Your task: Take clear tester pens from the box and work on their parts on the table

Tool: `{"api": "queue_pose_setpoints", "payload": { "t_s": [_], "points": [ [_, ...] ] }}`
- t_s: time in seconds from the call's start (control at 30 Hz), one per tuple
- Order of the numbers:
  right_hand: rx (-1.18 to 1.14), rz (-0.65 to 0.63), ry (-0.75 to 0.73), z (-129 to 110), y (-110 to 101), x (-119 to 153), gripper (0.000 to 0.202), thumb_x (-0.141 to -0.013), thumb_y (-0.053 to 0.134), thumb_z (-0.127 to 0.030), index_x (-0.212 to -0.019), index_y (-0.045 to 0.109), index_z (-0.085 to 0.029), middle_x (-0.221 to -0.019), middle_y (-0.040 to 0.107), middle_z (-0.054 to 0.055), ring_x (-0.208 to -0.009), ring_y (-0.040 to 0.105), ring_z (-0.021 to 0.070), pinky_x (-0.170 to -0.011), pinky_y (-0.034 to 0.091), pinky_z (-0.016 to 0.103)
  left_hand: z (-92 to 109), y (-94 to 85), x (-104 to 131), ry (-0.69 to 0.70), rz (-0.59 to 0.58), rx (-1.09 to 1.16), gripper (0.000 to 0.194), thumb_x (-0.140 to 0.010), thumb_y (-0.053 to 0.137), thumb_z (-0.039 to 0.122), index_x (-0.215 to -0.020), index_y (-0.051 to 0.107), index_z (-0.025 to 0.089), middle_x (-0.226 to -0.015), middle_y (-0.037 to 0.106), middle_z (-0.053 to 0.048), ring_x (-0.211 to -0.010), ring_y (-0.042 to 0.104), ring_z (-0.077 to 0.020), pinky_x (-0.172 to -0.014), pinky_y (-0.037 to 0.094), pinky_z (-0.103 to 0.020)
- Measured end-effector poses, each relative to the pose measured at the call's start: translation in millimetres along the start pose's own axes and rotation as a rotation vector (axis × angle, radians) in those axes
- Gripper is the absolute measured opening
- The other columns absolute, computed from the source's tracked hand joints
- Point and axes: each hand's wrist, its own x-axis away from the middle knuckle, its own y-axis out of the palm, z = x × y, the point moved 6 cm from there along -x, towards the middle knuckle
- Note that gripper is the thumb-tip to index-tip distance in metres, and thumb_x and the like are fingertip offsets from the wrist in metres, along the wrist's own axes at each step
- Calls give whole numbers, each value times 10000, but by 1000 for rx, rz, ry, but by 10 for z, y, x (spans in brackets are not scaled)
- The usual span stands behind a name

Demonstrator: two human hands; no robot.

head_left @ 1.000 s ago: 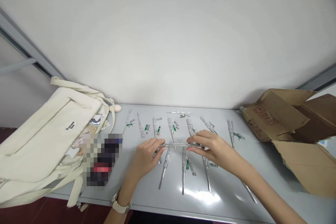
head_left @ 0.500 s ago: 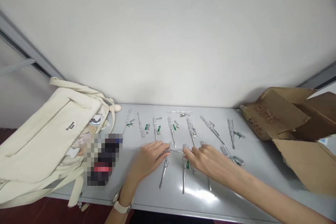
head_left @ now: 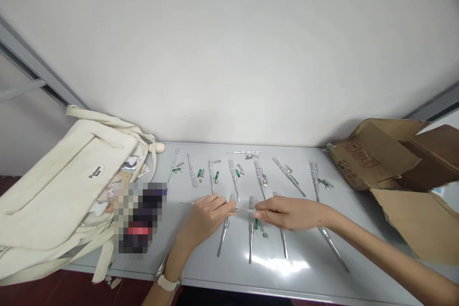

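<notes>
My left hand (head_left: 210, 215) is closed around a tester screwdriver, mostly hidden in the fingers; its thin shaft (head_left: 187, 202) pokes out to the left. Between thumb and fingers, my right hand (head_left: 292, 212) pinches a slim metal rod (head_left: 245, 210) that reaches across to the left fingertips. Beneath the hands lie clear-handled tester screwdrivers (head_left: 252, 234), blades toward me. A green circuit strip (head_left: 256, 224) and small metal parts (head_left: 265, 235) lie beside one of them. My right hand and forearm cover parts of others, including a longer one (head_left: 333, 248).
Several more clear tester screwdrivers (head_left: 234, 179) with green strips and small metal parts lie in a row behind. A cream bag (head_left: 68, 186) and a blurred-out dark object (head_left: 141, 220) are at left. An open cardboard box (head_left: 362, 158) stands at right on the grey table (head_left: 201, 267).
My right hand has turned flatter, with the wrist raised and the forearm shifted right and up, uncovering a long screwdriver blade. My left hand has moved very slightly right.
</notes>
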Motion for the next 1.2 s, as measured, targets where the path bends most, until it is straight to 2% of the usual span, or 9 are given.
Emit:
{"api": "queue_pose_setpoints", "payload": {
  "t_s": [0.13,0.33,0.43,0.67,0.87,0.97,1.03,1.1,1.2],
  "points": [
    [-388,-228,210,137,84,1,498,-867,520,-643,-631,407,-218,-452,241,-122,-380,166,44,-349,175,180,27,-13,-8,25,34,-22,159,-986,481,281,-1026,618,211,-681,552,22,-631,502,-118,-586,366,-253],
    [-649,-406,272,264,165,-12,428,-917,507,-582,-715,451,-209,-429,226,-136,-346,103,39,-320,122,165,24,-19,14,22,86,-31,114,-961,533,273,-1003,619,211,-669,557,24,-615,472,-120,-594,363,-254],
    [-742,-443,302,314,210,-18,419,-926,502,-571,-723,445,-209,-422,248,-134,-333,92,40,-303,116,164,22,-8,30,30,98,-38,102,-954,545,262,-1005,619,213,-667,557,22,-618,471,-122,-597,358,-255],
    [-831,-403,378,369,272,6,435,-927,501,-578,-718,441,-201,-420,256,-134,-338,72,30,-311,96,155,35,3,38,39,104,-72,93,-953,542,253,-987,622,219,-647,528,27,-603,464,-116,-583,349,-261],
    [-857,-455,316,336,297,35,404,-950,463,-547,-729,431,-210,-433,251,-134,-347,61,34,-311,94,156,75,-17,37,71,133,-94,68,-949,545,233,-977,605,215,-648,551,30,-603,453,-120,-573,349,-269],
    [-708,-397,275,293,259,56,428,-932,471,-586,-728,461,-209,-430,225,-135,-353,82,44,-316,108,170,72,-15,30,70,141,-63,52,-945,555,228,-968,596,207,-642,547,34,-591,445,-117,-562,346,-260],
    [-535,-294,226,241,208,58,450,-938,437,-604,-760,517,-200,-453,221,-126,-378,115,49,-339,134,169,56,9,20,56,102,-32,73,-957,534,235,-975,593,197,-652,551,29,-597,457,-117,-564,355,-253],
    [-343,-183,166,176,165,53,467,-949,404,-605,-777,552,-196,-493,280,-101,-407,195,57,-369,199,176,41,27,13,42,68,-10,98,-968,513,245,-982,593,190,-671,559,22,-610,474,-118,-570,364,-249],
    [-106,7,79,99,100,33,488,-936,451,-583,-642,480,-194,-541,342,-64,-458,269,68,-413,233,201,38,40,11,40,44,-11,108,-972,505,245,-994,594,189,-684,560,19,-619,481,-120,-572,364,-249]
  ]
}}
